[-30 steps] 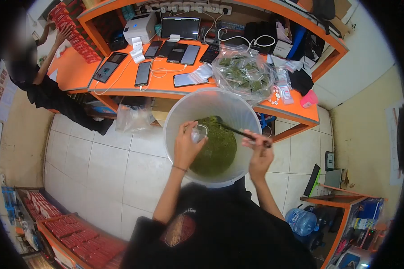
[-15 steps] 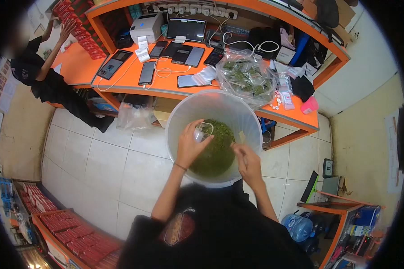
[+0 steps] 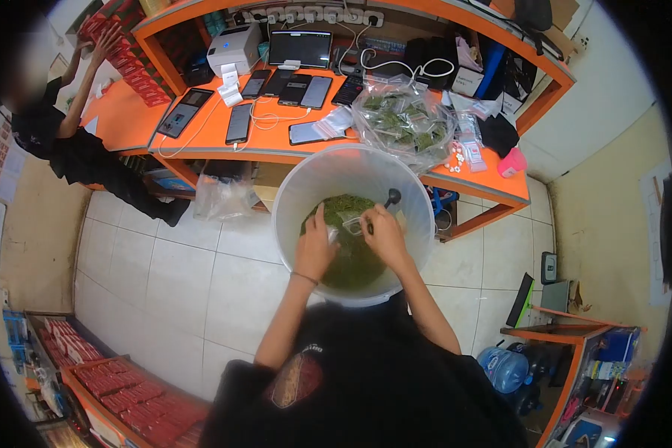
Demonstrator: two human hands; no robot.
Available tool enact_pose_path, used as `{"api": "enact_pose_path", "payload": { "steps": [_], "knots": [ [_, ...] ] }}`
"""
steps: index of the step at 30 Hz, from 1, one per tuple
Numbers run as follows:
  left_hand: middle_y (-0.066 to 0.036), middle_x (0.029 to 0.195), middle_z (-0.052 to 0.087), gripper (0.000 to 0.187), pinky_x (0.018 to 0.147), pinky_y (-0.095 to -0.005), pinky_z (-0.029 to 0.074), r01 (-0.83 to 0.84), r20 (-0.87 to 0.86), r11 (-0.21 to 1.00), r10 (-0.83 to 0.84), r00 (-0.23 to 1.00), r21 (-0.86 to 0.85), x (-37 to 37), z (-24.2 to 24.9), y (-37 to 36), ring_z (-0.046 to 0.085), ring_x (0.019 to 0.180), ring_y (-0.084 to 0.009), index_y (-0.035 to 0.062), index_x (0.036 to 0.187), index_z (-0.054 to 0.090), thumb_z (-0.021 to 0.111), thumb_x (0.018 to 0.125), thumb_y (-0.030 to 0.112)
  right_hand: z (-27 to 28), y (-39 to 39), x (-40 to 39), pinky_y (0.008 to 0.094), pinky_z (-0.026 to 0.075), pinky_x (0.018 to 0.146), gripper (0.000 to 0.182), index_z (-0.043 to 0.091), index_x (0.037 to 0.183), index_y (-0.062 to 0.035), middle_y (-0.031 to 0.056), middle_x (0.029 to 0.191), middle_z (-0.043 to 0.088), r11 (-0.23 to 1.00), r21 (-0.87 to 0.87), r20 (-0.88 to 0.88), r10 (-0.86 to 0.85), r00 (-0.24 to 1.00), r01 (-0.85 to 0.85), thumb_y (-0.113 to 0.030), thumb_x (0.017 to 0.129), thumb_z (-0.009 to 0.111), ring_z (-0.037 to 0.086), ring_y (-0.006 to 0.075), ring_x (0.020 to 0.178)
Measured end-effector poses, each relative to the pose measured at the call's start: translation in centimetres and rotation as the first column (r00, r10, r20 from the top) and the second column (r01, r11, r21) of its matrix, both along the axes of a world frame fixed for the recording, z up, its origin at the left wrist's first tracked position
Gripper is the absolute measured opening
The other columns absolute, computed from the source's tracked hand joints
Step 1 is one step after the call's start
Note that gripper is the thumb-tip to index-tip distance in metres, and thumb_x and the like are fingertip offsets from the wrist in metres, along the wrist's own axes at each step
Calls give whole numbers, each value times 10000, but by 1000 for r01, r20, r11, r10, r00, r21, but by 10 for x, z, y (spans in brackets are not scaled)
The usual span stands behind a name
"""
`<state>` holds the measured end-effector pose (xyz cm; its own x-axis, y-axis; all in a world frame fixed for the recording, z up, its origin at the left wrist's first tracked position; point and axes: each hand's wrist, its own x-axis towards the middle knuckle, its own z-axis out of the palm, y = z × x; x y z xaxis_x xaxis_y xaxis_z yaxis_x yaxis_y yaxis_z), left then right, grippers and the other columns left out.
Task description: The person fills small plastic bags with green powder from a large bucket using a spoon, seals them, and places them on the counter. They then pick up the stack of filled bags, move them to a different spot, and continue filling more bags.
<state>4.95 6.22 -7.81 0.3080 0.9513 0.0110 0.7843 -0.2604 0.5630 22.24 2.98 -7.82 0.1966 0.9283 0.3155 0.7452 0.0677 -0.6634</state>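
A large translucent tub (image 3: 291, 187) stands in front of me, with a mass of green, finely cut plant matter (image 3: 351, 269) at its bottom. Over its left part, my left hand (image 3: 317, 250) is closed round a small clear plastic bag (image 3: 332, 236). My right hand (image 3: 383, 233) grips a dark scoop (image 3: 393, 196), whose round end points up and away from me. The fingers of my right hand are beside the bag's opening, which lies between both hands.
Behind the tub, an orange desk (image 3: 276, 142) bears phones, a printer (image 3: 234, 48) and a large clear bag of green packets (image 3: 403, 123). Another person (image 3: 60, 142) stands at the left by red boxes (image 3: 123, 45). Water bottles (image 3: 504, 369) are at lower right.
My right hand has moved left and up to the bag, and the dark scoop now shows in it. My left hand has turned and shifted slightly right. The view has shifted slightly.
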Motion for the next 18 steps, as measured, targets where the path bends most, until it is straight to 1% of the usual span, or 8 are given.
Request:
{"api": "enact_pose_path", "payload": {
  "steps": [2, 6, 8, 10, 11, 12, 14, 18],
  "knots": [
    [-156, 1163, 603, 678, 827, -439, 527, -12, -151, 995, -3, 989, -94, -8, -15, 12, 625, 1017, -356, 92, 1369, 450, 738, 755, 106, 0, 5, 7, 388, 462, 624, 95, 648, 895, -21, 138, 799, 548, 996, -46, -31, 78, 996, -79, -95, 837, 637, 573, 311, 653],
    [-125, 1134, 646, 441, 803, -408, 528, 240, 204, 959, -267, 942, 150, -13, 14, 12, 655, 953, -312, 118, 1218, 604, 736, 799, 161, 19, 5, 22, 323, 427, 585, 119, 671, 913, -28, 77, 756, 501, 940, -226, -230, 203, 952, -255, -123, 843, 662, 509, 201, 598],
    [-107, 1082, 676, 349, 779, -382, 528, 296, 362, 907, -395, 844, 298, -12, 18, 15, 672, 916, -270, 102, 1150, 649, 737, 820, 177, 26, 4, 25, 281, 383, 590, 173, 689, 946, -55, 19, 732, 443, 900, -211, -575, 202, 793, -382, -195, 845, 704, 437, 124, 616],
    [-57, 956, 692, 243, 739, -292, 496, 345, 561, 926, -205, 802, -156, -15, 15, 17, 625, 838, -129, 74, 1062, 683, 711, 874, 226, 52, -3, 21, 283, 380, 606, 181, 694, 941, -63, 16, 748, 445, 913, -208, -703, 109, 703, -350, -215, 846, 716, 445, 122, 646],
    [-20, 895, 680, 231, 719, -249, 465, 337, 573, 916, -159, 804, -220, -14, 15, 16, 564, 816, -70, 59, 1075, 673, 645, 937, 243, 59, -5, 18, 284, 378, 622, 189, 699, 937, -72, 12, 764, 448, 924, -208, -810, 21, 586, -321, -235, 847, 727, 453, 120, 676],
    [-20, 895, 680, 231, 719, -249, 465, 336, 574, 917, -160, 803, -215, -13, 13, 16, 564, 816, -70, 59, 1075, 673, 645, 937, 243, 59, -6, 18, 284, 378, 622, 189, 699, 937, -72, 12, 764, 448, 924, -205, -809, 25, 587, -322, -235, 847, 727, 453, 120, 676],
    [-9, 907, 684, 230, 707, -244, 468, 411, 680, 897, -200, 705, -162, -12, 9, 14, 575, 804, -74, 39, 1079, 666, 621, 954, 227, 57, -9, 16, 288, 384, 648, 199, 703, 930, -86, 20, 793, 445, 956, -37, -361, 258, 896, -290, -251, 829, 753, 457, 132, 721],
    [-5, 906, 681, 239, 694, -232, 461, 408, 626, 869, -157, 764, -281, -10, 11, 11, 568, 809, -63, 30, 1083, 662, 601, 968, 230, 52, -8, 22, 262, 380, 675, 195, 740, 931, -111, 16, 819, 426, 926, -37, -311, 346, 885, -376, -235, 788, 787, 443, 142, 777]
  ]
}}
